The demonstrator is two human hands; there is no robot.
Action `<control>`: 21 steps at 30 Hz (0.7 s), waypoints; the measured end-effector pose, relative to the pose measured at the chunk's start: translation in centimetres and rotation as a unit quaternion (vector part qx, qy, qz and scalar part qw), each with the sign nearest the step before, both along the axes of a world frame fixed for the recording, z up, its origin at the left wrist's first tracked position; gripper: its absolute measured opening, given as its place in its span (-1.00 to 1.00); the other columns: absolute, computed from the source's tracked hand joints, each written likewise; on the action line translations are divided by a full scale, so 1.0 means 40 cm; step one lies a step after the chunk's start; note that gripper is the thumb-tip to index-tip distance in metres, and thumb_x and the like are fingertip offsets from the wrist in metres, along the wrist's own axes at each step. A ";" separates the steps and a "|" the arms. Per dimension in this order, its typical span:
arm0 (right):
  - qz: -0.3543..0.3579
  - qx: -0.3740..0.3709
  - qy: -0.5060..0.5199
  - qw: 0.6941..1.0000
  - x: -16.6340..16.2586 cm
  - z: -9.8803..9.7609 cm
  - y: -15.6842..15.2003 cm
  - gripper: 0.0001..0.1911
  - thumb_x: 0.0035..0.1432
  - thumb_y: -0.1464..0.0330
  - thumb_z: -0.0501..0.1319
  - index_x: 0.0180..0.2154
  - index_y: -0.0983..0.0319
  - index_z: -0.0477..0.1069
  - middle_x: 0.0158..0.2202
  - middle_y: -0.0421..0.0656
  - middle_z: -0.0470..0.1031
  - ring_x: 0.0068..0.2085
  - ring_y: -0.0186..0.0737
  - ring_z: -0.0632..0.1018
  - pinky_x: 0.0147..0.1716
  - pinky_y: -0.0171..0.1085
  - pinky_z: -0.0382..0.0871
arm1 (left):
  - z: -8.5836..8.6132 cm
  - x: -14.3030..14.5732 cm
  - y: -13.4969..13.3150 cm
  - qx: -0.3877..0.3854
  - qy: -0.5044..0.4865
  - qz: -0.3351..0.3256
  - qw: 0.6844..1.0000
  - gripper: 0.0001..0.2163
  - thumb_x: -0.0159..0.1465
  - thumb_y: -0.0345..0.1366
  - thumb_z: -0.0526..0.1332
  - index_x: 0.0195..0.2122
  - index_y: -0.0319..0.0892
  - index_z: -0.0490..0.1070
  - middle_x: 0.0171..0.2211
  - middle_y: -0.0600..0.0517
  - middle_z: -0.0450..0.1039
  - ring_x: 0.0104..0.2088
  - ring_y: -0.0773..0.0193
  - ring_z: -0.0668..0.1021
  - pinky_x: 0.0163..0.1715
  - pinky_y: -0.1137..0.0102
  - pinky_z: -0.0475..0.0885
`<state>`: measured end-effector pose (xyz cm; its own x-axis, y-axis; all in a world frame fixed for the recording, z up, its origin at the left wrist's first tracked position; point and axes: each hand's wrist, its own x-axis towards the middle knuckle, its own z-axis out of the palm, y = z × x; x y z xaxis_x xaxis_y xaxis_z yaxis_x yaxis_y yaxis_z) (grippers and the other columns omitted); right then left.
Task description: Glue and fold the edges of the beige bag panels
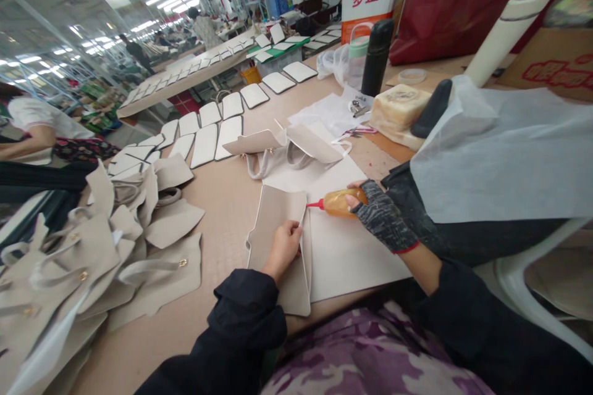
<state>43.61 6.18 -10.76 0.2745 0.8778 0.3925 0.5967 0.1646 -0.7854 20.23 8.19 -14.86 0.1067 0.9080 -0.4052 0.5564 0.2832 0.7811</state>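
My left hand (283,248) rests on a beige leather panel (274,222) lying on a white board (343,247), fingers curled and pressing on its right edge. My right hand (378,213), in a dark fingerless glove, grips an amber squeeze bottle (337,202). Its red nozzle points left and touches the panel's right edge. Both sleeves are dark.
A heap of beige bag pieces with handles (92,247) lies at the left. More bag parts (287,148) sit beyond the board. White-faced panels (208,129) run along the table. A black flask (376,55), a sponge block (399,108) and white sheeting (509,148) stand right. A person (37,129) works far left.
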 end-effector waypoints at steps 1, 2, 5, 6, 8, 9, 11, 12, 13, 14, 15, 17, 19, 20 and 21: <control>0.004 0.000 -0.002 1.000 0.000 0.000 0.002 -0.70 0.12 0.20 0.10 -0.18 0.26 0.35 -0.21 0.02 0.47 -0.19 -0.04 0.50 -0.11 -0.05 0.40 | 0.000 0.000 0.000 -0.001 -0.002 0.000 1.000 -0.79 0.23 -0.29 0.08 -0.15 -0.24 0.36 -0.57 0.12 0.30 -0.69 0.37 0.38 -0.73 0.47 0.31; 0.008 -0.003 -0.006 1.000 0.000 0.002 0.003 -0.69 0.12 0.20 0.09 -0.18 0.26 0.34 -0.21 0.02 0.47 -0.20 -0.04 0.50 -0.12 -0.05 0.41 | 0.001 0.000 0.001 -0.001 -0.004 0.000 1.000 -0.79 0.23 -0.29 0.08 -0.15 -0.24 0.36 -0.56 0.12 0.30 -0.68 0.37 0.38 -0.73 0.47 0.31; 0.013 -0.023 -0.024 0.999 0.003 0.013 0.003 -0.70 0.09 0.20 0.09 -0.20 0.25 0.35 -0.25 0.00 0.48 -0.24 -0.05 0.50 -0.14 -0.05 0.41 | 0.003 0.002 0.001 -0.003 -0.012 -0.001 1.000 -0.81 0.23 -0.31 0.08 -0.17 -0.24 0.36 -0.55 0.12 0.31 -0.69 0.39 0.37 -0.72 0.48 0.31; 0.009 -0.027 -0.025 0.999 0.005 0.017 0.004 -0.70 0.09 0.20 0.10 -0.21 0.25 0.35 -0.27 0.00 0.48 -0.25 -0.05 0.50 -0.15 -0.05 0.42 | 0.005 0.002 0.001 -0.004 -0.014 -0.001 1.000 -0.81 0.24 -0.31 0.08 -0.17 -0.24 0.36 -0.55 0.12 0.31 -0.69 0.40 0.36 -0.73 0.49 0.31; 0.001 -0.037 -0.017 0.999 0.009 0.023 0.009 -0.69 0.07 0.20 0.10 -0.21 0.25 0.36 -0.27 0.00 0.48 -0.26 -0.06 0.50 -0.15 -0.05 0.42 | 0.008 0.004 0.000 -0.004 -0.015 0.000 1.000 -0.82 0.24 -0.31 0.08 -0.18 -0.24 0.35 -0.56 0.13 0.30 -0.70 0.40 0.35 -0.74 0.49 0.31; -0.001 -0.042 -0.010 0.999 0.010 0.025 0.012 -0.68 0.07 0.19 0.09 -0.20 0.26 0.35 -0.26 0.01 0.48 -0.25 -0.05 0.50 -0.15 -0.04 0.41 | 0.009 0.005 -0.001 -0.004 -0.014 0.000 1.000 -0.82 0.23 -0.31 0.08 -0.18 -0.24 0.35 -0.56 0.13 0.30 -0.70 0.40 0.36 -0.74 0.49 0.31; 0.003 -0.053 0.002 0.999 0.013 0.026 0.019 -0.67 0.05 0.17 0.09 -0.22 0.26 0.36 -0.26 0.02 0.48 -0.25 -0.03 0.50 -0.16 -0.04 0.42 | 0.011 0.006 -0.002 -0.003 -0.014 0.001 1.000 -0.82 0.23 -0.30 0.10 -0.18 -0.24 0.35 -0.57 0.14 0.28 -0.70 0.39 0.36 -0.75 0.49 0.30; 0.007 -0.059 0.005 0.998 0.014 0.025 0.021 -0.67 0.03 0.16 0.10 -0.24 0.25 0.36 -0.27 0.03 0.48 -0.26 -0.01 0.50 -0.17 -0.04 0.42 | 0.011 0.006 -0.003 -0.002 -0.015 0.001 1.000 -0.82 0.23 -0.30 0.10 -0.18 -0.24 0.36 -0.57 0.14 0.28 -0.70 0.39 0.37 -0.75 0.49 0.30; 0.011 -0.062 0.006 0.998 0.016 0.023 0.023 -0.67 0.02 0.15 0.11 -0.26 0.24 0.37 -0.29 0.02 0.48 -0.27 0.00 0.50 -0.19 -0.04 0.42 | 0.011 0.006 -0.003 -0.001 -0.015 0.001 1.000 -0.82 0.22 -0.29 0.11 -0.19 -0.24 0.36 -0.57 0.14 0.28 -0.70 0.40 0.37 -0.75 0.50 0.30; 0.011 -0.062 0.009 0.998 0.017 0.021 0.024 -0.68 0.01 0.14 0.11 -0.27 0.23 0.37 -0.31 0.02 0.48 -0.28 0.00 0.50 -0.20 -0.05 0.43 | 0.011 0.006 -0.004 0.000 -0.015 0.001 1.000 -0.82 0.22 -0.29 0.11 -0.19 -0.24 0.36 -0.57 0.14 0.29 -0.70 0.40 0.37 -0.75 0.50 0.30; 0.010 -0.060 0.012 0.998 0.017 0.019 0.025 -0.68 0.00 0.14 0.11 -0.28 0.22 0.37 -0.31 0.02 0.48 -0.29 0.01 0.50 -0.21 -0.05 0.43 | 0.011 0.006 -0.004 0.000 -0.014 0.000 1.000 -0.82 0.22 -0.29 0.12 -0.19 -0.24 0.36 -0.57 0.14 0.29 -0.70 0.41 0.36 -0.75 0.51 0.30; 0.003 -0.054 0.017 0.998 0.019 0.016 0.024 -0.69 0.01 0.16 0.10 -0.26 0.21 0.37 -0.29 0.01 0.49 -0.27 0.01 0.50 -0.19 -0.05 0.42 | 0.010 0.006 -0.003 0.003 -0.012 0.000 1.000 -0.83 0.22 -0.30 0.12 -0.19 -0.24 0.36 -0.56 0.14 0.29 -0.71 0.42 0.35 -0.76 0.52 0.29; -0.001 -0.053 0.013 0.999 0.020 0.016 0.024 -0.70 0.02 0.17 0.10 -0.25 0.20 0.37 -0.27 0.01 0.48 -0.26 0.01 0.50 -0.16 -0.05 0.41 | 0.010 0.007 -0.003 0.006 -0.011 0.001 1.000 -0.83 0.22 -0.30 0.12 -0.20 -0.24 0.36 -0.56 0.14 0.29 -0.72 0.44 0.35 -0.77 0.53 0.29; 0.001 -0.057 0.008 0.998 0.020 0.017 0.023 -0.70 0.02 0.16 0.10 -0.25 0.19 0.37 -0.27 0.00 0.48 -0.25 0.01 0.50 -0.15 -0.05 0.40 | 0.011 0.007 -0.003 0.007 -0.010 0.001 1.000 -0.83 0.22 -0.31 0.12 -0.20 -0.24 0.36 -0.57 0.15 0.29 -0.72 0.44 0.35 -0.77 0.54 0.29; 0.005 -0.064 0.003 0.998 0.020 0.019 0.023 -0.71 0.02 0.16 0.10 -0.26 0.19 0.37 -0.28 0.00 0.48 -0.25 0.01 0.50 -0.16 -0.06 0.40 | 0.013 0.008 -0.004 0.008 -0.010 0.001 1.000 -0.84 0.21 -0.31 0.12 -0.21 -0.24 0.36 -0.57 0.16 0.28 -0.72 0.44 0.35 -0.77 0.54 0.29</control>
<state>44.42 7.09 -10.00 0.2676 0.9234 0.2751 0.5910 0.0681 -0.8038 20.56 8.04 -14.35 0.1124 0.9144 -0.3890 0.5407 0.2722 0.7959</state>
